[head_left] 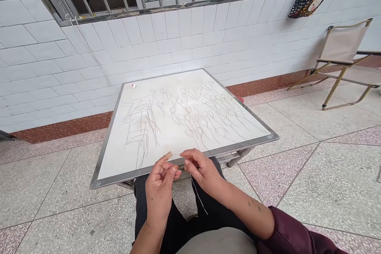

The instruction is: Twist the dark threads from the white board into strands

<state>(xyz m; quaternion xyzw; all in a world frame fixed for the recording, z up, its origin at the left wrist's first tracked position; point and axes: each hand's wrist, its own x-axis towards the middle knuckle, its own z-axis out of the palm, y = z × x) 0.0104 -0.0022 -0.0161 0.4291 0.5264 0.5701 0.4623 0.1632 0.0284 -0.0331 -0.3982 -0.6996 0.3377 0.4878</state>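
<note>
A thin wire (196, 193) is bent into a curve between my two hands, just over the near edge of the table. Thumb and fingers of my left hand (160, 176) pinch one part of it, and a tan tape wrap (168, 155) covers the raised index fingertip. My right hand (203, 170) grips the wire a little to the right, with the index finger and thumb close together. From there the loose tail hangs down in front of my dark trousers. Beyond the hands, several looped wires (221, 131) with long tails lie on the white tabletop (175, 145).
Several wires with angular bends (143, 139) lie on the table's left part. A small white and red item (133, 86) sits at the far left corner. Behind stands a tiled wall (178, 43) with barred windows. A folding chair (342, 55) and a hanging bag (308, 4) are at right.
</note>
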